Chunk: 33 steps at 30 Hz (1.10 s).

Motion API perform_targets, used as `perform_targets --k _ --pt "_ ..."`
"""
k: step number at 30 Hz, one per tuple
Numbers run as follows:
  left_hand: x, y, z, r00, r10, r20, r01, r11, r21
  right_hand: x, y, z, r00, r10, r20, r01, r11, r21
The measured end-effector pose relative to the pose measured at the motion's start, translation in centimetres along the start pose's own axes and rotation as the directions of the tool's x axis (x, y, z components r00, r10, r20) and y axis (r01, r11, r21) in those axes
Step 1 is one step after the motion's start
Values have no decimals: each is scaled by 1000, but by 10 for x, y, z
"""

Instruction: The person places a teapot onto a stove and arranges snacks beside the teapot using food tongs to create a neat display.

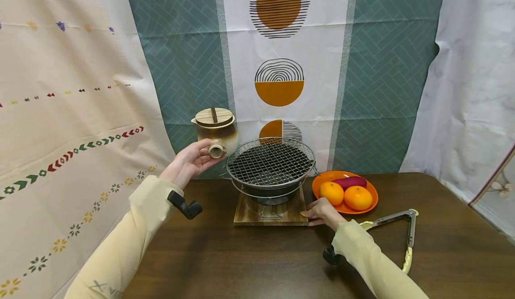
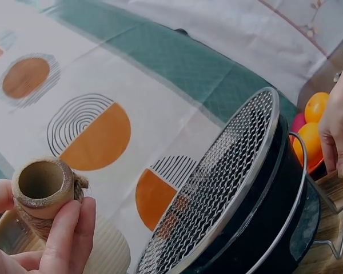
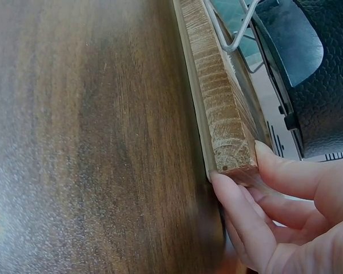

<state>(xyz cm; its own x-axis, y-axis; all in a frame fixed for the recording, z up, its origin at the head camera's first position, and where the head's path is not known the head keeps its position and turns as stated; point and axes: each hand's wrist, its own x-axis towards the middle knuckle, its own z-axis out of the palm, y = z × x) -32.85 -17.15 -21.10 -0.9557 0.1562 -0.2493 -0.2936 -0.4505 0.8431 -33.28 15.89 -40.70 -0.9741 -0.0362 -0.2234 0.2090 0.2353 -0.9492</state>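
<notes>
My left hand (image 1: 192, 159) grips the hollow side handle (image 2: 41, 191) of a brown-and-cream ceramic teapot (image 1: 227, 139) with a wooden lid (image 1: 205, 116). Held upright, the pot is raised just left of a round tabletop grill (image 1: 270, 191) topped with a wire mesh (image 1: 271, 162). The grill stands on a wooden board (image 1: 250, 216). At the board's front right corner, my right hand (image 1: 323, 212) pinches the edge between thumb and fingers, as the board's end grain (image 3: 223, 114) shows in the right wrist view.
An orange plate (image 1: 372, 203) with two oranges (image 1: 358, 198) and a purple sweet potato (image 1: 349, 182) sits right of the grill. Spread tongs (image 1: 411, 232) lie on the dark wooden table (image 1: 241, 263) beside my right sleeve. Patterned curtains (image 1: 181, 66) hang behind.
</notes>
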Motion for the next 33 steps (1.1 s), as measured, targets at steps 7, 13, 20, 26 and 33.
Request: perform_targets --k 7,13,20,26,33 --pt "6 -5 6 1000 -6 31 5 999 33 0 -1 1 1000 14 -2 -14 1000 -12" --pt "10 -9 13 999 -2 51 1 999 33 1 -1 1 1000 16 -4 -16 1000 -12" --pt "17 -16 20 998 -16 68 14 1000 26 0 0 2 1000 8 -6 -8 1000 2" --pt "21 -21 27 997 -18 69 16 1000 21 0 0 2 1000 12 -4 -12 1000 -7" --pt "28 -24 28 992 -32 123 32 999 7 1 -1 1 1000 13 -1 -13 1000 6"
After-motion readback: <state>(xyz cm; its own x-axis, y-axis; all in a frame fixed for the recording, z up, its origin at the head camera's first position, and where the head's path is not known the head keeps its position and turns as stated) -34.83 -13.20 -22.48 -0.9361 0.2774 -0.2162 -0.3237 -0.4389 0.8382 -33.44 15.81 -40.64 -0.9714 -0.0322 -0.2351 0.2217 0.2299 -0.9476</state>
